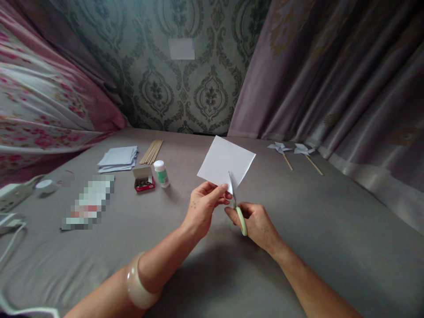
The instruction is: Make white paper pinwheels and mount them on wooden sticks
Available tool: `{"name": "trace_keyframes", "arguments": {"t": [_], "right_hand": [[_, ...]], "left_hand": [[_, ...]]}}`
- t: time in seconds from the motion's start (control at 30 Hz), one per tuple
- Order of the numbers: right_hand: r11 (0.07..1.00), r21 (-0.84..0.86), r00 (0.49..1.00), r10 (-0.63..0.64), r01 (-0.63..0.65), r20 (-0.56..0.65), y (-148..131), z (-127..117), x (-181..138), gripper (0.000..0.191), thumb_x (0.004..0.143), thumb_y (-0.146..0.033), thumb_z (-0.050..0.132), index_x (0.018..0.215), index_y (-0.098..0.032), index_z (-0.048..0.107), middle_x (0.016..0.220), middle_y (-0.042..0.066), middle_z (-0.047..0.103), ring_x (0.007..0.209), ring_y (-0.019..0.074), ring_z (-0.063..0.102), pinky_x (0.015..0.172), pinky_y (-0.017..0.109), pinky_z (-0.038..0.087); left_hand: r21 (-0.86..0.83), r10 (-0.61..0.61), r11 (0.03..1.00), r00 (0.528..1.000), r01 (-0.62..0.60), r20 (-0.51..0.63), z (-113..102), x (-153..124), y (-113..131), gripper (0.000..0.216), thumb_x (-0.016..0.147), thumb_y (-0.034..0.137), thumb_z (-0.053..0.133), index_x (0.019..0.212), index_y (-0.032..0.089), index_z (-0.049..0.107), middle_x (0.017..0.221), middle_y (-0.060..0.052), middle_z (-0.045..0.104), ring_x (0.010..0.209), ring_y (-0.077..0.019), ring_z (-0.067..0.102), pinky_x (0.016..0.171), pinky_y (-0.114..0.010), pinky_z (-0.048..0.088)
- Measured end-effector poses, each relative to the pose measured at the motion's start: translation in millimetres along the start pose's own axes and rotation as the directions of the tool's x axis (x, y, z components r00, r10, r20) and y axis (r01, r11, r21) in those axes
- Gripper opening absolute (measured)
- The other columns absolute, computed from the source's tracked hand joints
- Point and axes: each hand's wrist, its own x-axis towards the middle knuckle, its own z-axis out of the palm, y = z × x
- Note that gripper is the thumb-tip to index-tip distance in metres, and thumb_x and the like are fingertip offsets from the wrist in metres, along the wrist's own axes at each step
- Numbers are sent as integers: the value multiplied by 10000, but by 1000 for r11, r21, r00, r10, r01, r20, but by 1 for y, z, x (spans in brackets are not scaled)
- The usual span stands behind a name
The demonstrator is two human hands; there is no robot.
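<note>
My left hand (204,206) pinches the near corner of a white square sheet of paper (225,162), held up above the grey surface. My right hand (255,223) grips small scissors with pale green handles (240,217). The blades point up and are cutting into the sheet's near corner. A pale bangle sits on my left forearm.
On the grey surface (331,229) to the left lie a stack of white paper squares (118,158), wooden sticks (152,151), a small red box (143,179) and a white glue bottle (161,173). Two paper pinwheels (281,149) lie at right near the curtain. A power strip (13,194) sits far left.
</note>
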Motion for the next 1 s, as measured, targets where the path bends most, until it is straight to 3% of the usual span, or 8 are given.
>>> {"name": "trace_keyframes", "arguments": {"t": [0.23,1.0], "right_hand": [[999,-42,1000,9,-9,-7,3,0,0,419,716,-508,646,540,-174,465,507,-40,391,500,92,368,459,224,281],[998,-48,999,38,-39,-25,1,1,-2,418,710,-498,621,512,-176,442,494,-35,379,483,84,340,442,224,258]], "left_hand": [[-7,1,1000,1000,-1,-9,0,-1,-1,207,659,270,773,691,117,637,622,-17,652,585,-88,605,587,-195,465],[-15,-2,1000,1000,2,-14,0,0,-1,227,639,273,787,698,110,641,625,-21,655,587,-87,612,571,-183,469]]}}
